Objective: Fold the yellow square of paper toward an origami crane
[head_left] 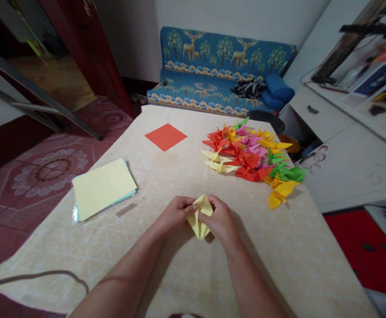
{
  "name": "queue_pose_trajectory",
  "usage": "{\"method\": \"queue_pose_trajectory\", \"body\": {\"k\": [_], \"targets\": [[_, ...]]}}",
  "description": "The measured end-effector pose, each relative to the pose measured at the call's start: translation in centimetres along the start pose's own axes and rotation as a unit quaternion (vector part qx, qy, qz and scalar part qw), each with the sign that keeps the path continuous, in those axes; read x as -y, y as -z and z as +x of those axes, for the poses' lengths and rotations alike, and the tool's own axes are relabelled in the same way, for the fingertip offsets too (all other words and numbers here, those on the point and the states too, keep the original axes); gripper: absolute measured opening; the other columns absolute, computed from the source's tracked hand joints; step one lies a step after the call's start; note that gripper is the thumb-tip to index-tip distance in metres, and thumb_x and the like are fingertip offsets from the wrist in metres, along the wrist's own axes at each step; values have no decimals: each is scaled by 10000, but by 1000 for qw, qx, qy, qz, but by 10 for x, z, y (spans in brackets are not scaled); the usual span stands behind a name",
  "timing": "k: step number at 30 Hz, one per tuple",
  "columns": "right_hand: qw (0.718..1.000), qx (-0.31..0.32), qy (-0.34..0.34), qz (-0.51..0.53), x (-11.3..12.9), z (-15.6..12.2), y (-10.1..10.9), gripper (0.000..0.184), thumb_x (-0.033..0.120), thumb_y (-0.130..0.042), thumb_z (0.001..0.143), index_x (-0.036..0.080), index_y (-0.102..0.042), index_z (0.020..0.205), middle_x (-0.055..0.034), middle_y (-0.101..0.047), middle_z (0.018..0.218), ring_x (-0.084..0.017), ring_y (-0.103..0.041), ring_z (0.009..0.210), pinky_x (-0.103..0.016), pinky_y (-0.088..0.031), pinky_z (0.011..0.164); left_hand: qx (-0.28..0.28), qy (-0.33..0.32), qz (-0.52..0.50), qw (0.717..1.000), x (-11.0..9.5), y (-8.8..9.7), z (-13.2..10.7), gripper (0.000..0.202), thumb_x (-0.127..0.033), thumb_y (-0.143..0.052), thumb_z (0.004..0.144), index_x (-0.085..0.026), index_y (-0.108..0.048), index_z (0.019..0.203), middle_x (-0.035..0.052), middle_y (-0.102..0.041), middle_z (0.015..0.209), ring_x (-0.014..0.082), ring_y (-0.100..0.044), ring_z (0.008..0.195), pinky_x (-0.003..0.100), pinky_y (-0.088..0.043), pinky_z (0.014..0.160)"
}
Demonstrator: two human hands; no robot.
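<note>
Between my two hands is a pale yellow sheet of origami paper (199, 226), folded into a diamond with creases down its middle. My left hand (177, 213) pinches its left edge, thumb on top. On the right side my right hand (222, 217) grips the same paper, its thumb pressed near the centre fold. The fingers behind the paper are hidden. Beyond my right hand lie two pale yellow paper cranes (219, 166), beside a pile of red, pink, orange and green paper cranes (247, 160).
A red paper square (166, 137) lies flat towards the table's far side. At the left, a stack of paper sheets (105, 187) rests on a clear wrapper. A cable (40, 274) crosses the near left corner. Behind the table (166, 176) stands a blue patterned sofa (209, 84).
</note>
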State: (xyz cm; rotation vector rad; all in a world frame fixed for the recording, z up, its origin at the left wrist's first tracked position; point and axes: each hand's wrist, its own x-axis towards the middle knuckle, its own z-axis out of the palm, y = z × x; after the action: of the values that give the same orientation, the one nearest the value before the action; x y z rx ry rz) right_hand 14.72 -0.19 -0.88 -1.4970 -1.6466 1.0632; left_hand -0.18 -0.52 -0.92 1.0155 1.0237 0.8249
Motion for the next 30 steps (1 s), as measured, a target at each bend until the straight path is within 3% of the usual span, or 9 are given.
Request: {"method": "queue_pose_trajectory", "body": {"k": [8,16,23,30], "targets": [[988,68,-68,117,6,0,9,247,183,-608,632,188,-607,879,4,-654,738,-142,-600,632,-212,-458,533,15,-17,10,1000,0,2,1,422,-405,-645,733,-73,-708,985,92,-679,742,183,-576,663,255,-417,614],[984,47,-85,152,1,5,9,131,211,-584,665,168,-634,779,16,-625,622,-124,-572,534,-199,-430,471,31,1,-7,999,-2,2,0,421,-426,-678,697,-88,-713,946,62,-671,710,169,-577,640,243,-412,616],[985,21,-85,146,-8,5,5,156,211,-598,640,187,-621,793,1,-657,678,-154,-601,585,-235,-474,515,45,22,-25,998,-2,6,-2,403,-445,-621,752,-63,-697,860,103,-666,746,169,-578,642,251,-411,605],[987,14,-81,138,-4,4,5,136,184,-593,628,186,-613,762,5,-648,671,-144,-594,576,-228,-472,515,26,22,-24,999,-2,2,-2,425,-448,-654,717,-84,-712,930,79,-674,700,184,-597,651,264,-429,633]]}}
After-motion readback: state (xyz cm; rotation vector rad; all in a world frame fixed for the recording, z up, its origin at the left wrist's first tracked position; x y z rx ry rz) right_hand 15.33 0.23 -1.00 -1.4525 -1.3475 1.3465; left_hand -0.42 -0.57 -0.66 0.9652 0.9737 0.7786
